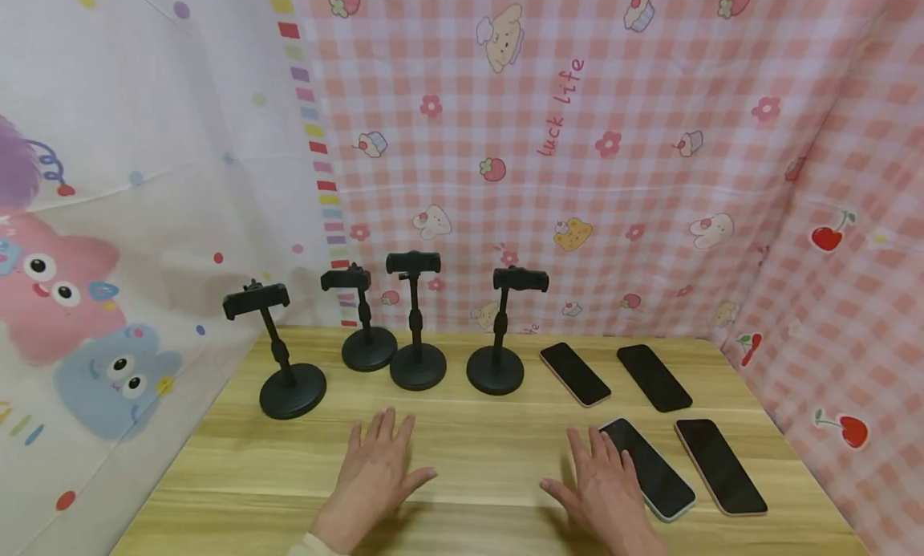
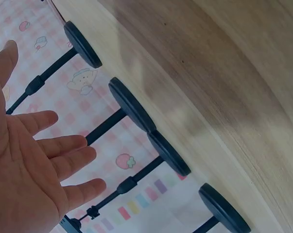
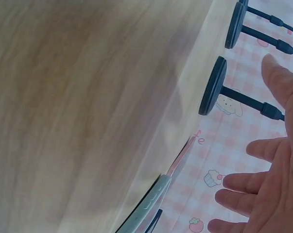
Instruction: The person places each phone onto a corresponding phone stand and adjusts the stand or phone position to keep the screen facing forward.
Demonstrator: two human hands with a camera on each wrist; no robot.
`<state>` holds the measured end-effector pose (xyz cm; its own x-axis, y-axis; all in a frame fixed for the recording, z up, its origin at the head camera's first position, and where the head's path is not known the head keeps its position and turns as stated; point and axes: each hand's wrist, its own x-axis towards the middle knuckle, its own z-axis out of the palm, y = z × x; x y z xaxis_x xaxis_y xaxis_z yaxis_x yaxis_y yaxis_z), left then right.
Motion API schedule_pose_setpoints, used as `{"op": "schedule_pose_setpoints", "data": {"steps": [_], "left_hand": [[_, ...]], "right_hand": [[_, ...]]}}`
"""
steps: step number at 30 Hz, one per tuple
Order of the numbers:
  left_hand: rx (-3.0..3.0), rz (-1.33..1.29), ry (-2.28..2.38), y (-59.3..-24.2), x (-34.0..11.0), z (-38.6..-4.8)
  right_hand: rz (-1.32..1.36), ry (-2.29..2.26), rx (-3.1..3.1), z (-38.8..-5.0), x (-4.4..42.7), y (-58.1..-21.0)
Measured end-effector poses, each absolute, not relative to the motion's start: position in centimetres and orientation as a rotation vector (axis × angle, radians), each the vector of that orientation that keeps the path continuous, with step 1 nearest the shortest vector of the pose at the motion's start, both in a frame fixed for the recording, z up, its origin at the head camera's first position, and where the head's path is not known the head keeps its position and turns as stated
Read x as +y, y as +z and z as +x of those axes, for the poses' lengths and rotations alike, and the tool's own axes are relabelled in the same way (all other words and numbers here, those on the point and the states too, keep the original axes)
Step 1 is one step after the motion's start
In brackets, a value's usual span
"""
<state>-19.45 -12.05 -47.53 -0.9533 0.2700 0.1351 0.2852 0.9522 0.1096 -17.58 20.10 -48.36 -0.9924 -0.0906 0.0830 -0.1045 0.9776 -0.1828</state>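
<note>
My left hand (image 1: 373,473) hovers palm down with fingers spread over the front left of the table, holding nothing. Opposite it, my right hand (image 1: 602,484) is spread too, its fingers overlapping the edge of a light-framed smartphone (image 1: 653,468) in the head view; in the right wrist view, no phone is in its grasp. Black phone stands with round bases are at the back: a far left stand (image 1: 292,391), a rear stand (image 1: 370,349), a middle stand (image 1: 418,367) and a right stand (image 1: 496,371). All stand upright with their holders bare.
Three more smartphones lie face up on the right: a pink-edged one (image 1: 575,374), a black one (image 1: 654,378) and another pink-edged one (image 1: 720,466). The wooden table (image 1: 462,532) meets a checked curtain (image 1: 635,187) behind and a white printed curtain (image 1: 195,179) at left.
</note>
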Motion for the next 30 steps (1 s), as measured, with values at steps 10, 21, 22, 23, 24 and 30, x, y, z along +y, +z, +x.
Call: {"op": "schedule_pose_setpoints", "data": {"steps": [10,21,22,23,24,30], "left_hand": [[-2.998,-0.493,-0.268,-47.5,-12.1,-19.4],[-2.982,-0.57,-0.317,-47.5,-11.4,-20.3],[-2.987,-0.575,-0.321,-47.5,-11.4,-20.4],[-2.997,-0.574,-0.323,-47.5,-11.3,-20.4],[-3.003,-0.577,-0.318,-47.4,-11.2,-20.4],[-3.04,-0.584,-0.302,-47.1,-11.0,-20.3]], "right_hand": [[0.123,0.314,-3.137,-17.5,20.4,-47.9],[0.15,0.291,-3.133,-17.6,21.0,-47.6],[0.151,0.289,-3.127,-17.6,21.0,-47.6],[0.155,0.287,-3.12,-17.5,21.1,-47.6],[0.16,0.28,-3.113,-17.5,21.1,-47.6],[0.152,0.28,-3.145,-17.5,20.9,-47.5]]}}
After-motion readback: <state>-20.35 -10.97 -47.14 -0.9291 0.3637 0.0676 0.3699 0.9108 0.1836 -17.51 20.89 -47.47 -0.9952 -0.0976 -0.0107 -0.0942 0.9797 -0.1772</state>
